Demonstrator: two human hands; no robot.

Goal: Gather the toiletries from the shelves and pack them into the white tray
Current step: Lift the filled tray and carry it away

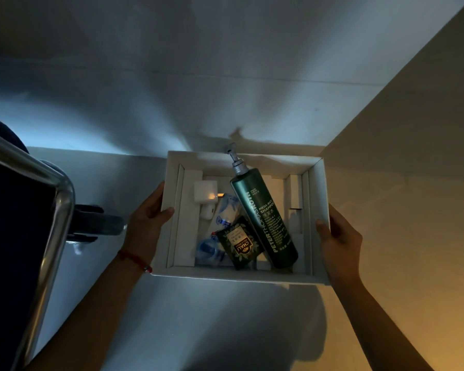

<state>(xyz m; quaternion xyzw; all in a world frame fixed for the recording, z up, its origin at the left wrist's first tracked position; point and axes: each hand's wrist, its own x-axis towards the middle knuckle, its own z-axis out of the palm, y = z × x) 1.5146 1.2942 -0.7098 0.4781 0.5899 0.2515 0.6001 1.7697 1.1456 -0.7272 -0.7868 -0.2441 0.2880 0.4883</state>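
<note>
Both hands, left hand (148, 212) and right hand (338, 236), gripped white tray (241, 274) sides; shampoo bottle (263, 212), green packet (239, 243), blue-white items (225, 210) packed; task seemed nearly finished.

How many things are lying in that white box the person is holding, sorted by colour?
In the white tray:
Green: 2, the shampoo bottle and the small green packet
Blue and white: 2, the tube and the round item
White: 1, the white block
Total: 5

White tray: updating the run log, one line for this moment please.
white tray | held: left hand, right hand | inside: green shampoo bottle, dark packet
</note>
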